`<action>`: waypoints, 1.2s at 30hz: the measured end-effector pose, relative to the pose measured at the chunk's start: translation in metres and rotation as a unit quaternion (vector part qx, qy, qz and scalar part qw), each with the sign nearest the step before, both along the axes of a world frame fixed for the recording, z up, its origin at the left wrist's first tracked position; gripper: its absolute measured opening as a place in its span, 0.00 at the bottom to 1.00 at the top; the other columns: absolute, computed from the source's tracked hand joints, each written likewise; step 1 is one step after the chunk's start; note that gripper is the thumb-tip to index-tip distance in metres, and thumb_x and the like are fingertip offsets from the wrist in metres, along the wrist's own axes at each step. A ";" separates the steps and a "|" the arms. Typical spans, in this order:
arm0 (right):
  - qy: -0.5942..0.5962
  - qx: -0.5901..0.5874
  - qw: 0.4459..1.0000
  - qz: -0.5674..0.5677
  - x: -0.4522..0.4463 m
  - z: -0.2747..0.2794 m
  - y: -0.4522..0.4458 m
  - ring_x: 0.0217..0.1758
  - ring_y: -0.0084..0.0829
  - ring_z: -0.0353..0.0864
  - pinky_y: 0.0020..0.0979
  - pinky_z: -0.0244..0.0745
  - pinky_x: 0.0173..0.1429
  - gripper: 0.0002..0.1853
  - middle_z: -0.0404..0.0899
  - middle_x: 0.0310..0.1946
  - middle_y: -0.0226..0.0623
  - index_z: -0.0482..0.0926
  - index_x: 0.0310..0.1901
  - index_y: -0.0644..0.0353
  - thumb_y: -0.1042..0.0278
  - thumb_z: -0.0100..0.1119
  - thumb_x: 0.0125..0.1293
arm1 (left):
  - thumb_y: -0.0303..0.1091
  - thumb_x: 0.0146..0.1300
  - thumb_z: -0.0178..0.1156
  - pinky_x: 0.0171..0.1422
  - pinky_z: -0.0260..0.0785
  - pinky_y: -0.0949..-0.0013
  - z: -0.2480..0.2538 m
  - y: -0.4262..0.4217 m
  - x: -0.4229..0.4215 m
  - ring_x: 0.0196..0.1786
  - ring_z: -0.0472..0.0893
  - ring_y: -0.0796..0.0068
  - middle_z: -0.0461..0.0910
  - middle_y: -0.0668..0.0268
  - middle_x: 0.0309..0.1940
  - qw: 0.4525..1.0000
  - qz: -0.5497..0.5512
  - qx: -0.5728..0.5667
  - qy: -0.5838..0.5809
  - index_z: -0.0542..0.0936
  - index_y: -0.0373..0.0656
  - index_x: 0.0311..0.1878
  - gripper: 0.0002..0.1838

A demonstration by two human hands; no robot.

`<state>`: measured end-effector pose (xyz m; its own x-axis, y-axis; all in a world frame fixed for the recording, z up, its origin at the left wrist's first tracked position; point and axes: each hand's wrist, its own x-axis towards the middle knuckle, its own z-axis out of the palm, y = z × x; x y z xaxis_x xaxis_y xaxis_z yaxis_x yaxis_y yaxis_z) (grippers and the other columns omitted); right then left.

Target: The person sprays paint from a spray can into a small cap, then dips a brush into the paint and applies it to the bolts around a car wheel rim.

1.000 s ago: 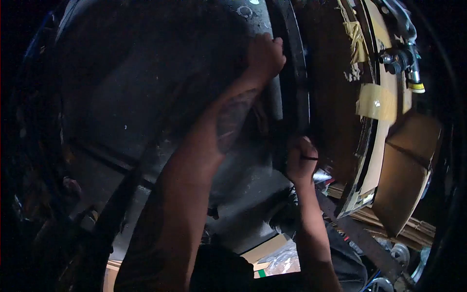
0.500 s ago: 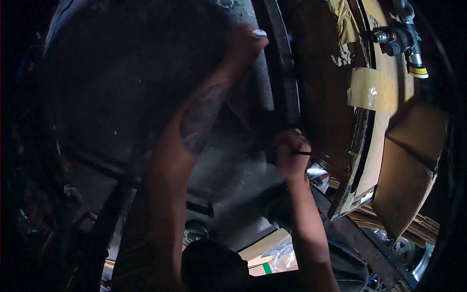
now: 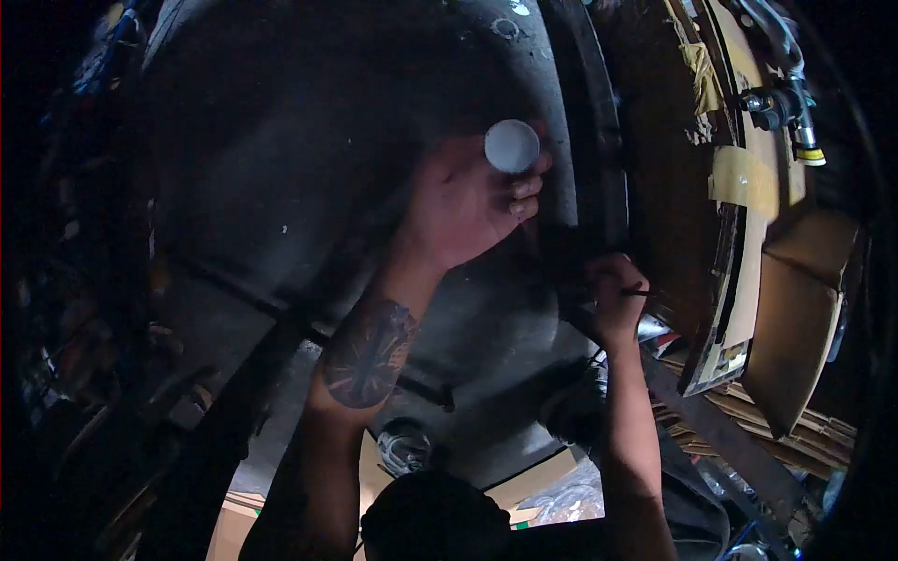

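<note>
My left hand [image 3: 468,206] is wrapped round a small white cup [image 3: 512,147], whose pale round face points up at me. It hovers over a large dark surface [image 3: 262,187], close to a grey edge strip [image 3: 550,103]. Lower and to the right, my right hand [image 3: 619,297] is closed in a fist. A thin dark stick [image 3: 636,293] pokes out of that fist; its other end is lost in shadow.
Along the right stand cardboard sheets [image 3: 739,243] with tape on them and a folded cardboard box [image 3: 795,327]. A fitting with a yellow end [image 3: 810,156] hangs on a hose at upper right. A metal beam [image 3: 720,421] runs along the lower right.
My left hand has come back toward me and turned, so the white cup's round face now shows. The view has shifted, and my right hand stays closed on the stick.
</note>
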<state>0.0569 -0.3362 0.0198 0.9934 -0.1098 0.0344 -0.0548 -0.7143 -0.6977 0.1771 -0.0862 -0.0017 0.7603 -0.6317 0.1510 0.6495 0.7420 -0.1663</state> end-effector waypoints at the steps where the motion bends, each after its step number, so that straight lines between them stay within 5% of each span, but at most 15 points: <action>1: 0.010 0.007 1.000 -0.010 -0.001 0.000 -0.001 0.31 0.37 0.79 0.35 0.73 0.40 0.09 0.82 0.26 0.40 0.80 0.28 0.62 0.80 0.48 0.54 | 0.48 0.72 0.52 0.48 0.68 0.66 0.000 0.004 -0.003 0.44 0.75 0.71 0.76 0.58 0.54 1.000 -0.002 0.004 -0.008 0.71 0.37 0.69 0.29; 12: -0.011 -0.005 1.000 0.001 0.001 -0.005 -0.001 0.33 0.40 0.80 0.37 0.73 0.43 0.07 0.81 0.29 0.42 0.80 0.30 0.63 0.78 0.50 0.59 | 0.47 0.79 0.51 0.48 0.69 0.68 0.001 0.012 -0.018 0.42 0.76 0.73 0.80 0.62 0.47 0.977 0.067 0.203 -0.017 0.73 0.38 0.68 0.25; 15: 0.011 0.009 1.000 -0.016 0.006 -0.003 0.002 0.44 0.44 0.82 0.39 0.74 0.51 0.08 0.82 0.37 0.47 0.82 0.40 0.62 0.72 0.54 0.63 | 0.48 0.79 0.52 0.49 0.70 0.67 -0.002 0.003 -0.028 0.44 0.77 0.72 0.80 0.62 0.48 0.958 0.102 0.256 -0.079 0.74 0.36 0.67 0.26; 18: -0.128 -0.058 0.986 0.090 0.024 0.007 0.015 0.61 0.50 0.77 0.44 0.70 0.66 0.15 0.81 0.51 0.52 0.82 0.52 0.60 0.68 0.55 0.66 | 0.53 0.76 0.54 0.49 0.69 0.66 0.001 -0.001 -0.047 0.44 0.76 0.72 0.80 0.62 0.46 0.948 0.090 0.297 -0.076 0.74 0.36 0.66 0.30; 21: -0.140 -0.036 0.983 0.114 0.017 0.016 0.027 0.73 0.54 0.66 0.51 0.56 0.76 0.20 0.72 0.66 0.52 0.79 0.60 0.56 0.64 0.54 0.68 | 0.55 0.75 0.56 0.52 0.70 0.65 -0.011 -0.002 -0.072 0.47 0.77 0.71 0.80 0.63 0.47 0.943 0.068 0.324 -0.029 0.74 0.36 0.66 0.31; 27: -0.074 -0.174 0.971 0.149 -0.005 0.043 0.105 0.77 0.57 0.57 0.60 0.47 0.78 0.22 0.54 0.78 0.51 0.80 0.61 0.48 0.61 0.55 0.65 | 0.50 0.77 0.55 0.61 0.73 0.64 -0.022 0.004 -0.115 0.59 0.79 0.71 0.81 0.63 0.58 0.958 0.059 0.281 0.016 0.75 0.37 0.67 0.27; 36: -0.051 -0.157 0.976 0.139 -0.019 0.067 0.125 0.78 0.59 0.56 0.62 0.50 0.77 0.33 0.51 0.79 0.55 0.79 0.61 0.48 0.70 0.59 0.46 | 0.48 0.77 0.56 0.65 0.71 0.63 0.001 0.021 -0.122 0.60 0.79 0.71 0.80 0.63 0.59 0.953 0.066 0.295 -0.010 0.75 0.36 0.67 0.26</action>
<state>0.0381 -0.2117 0.0870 0.9730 0.1956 0.1229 0.2299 -0.8715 -0.4332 0.0555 -0.0649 -0.0010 0.8399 -0.5097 -0.1864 0.5424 0.7782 0.3164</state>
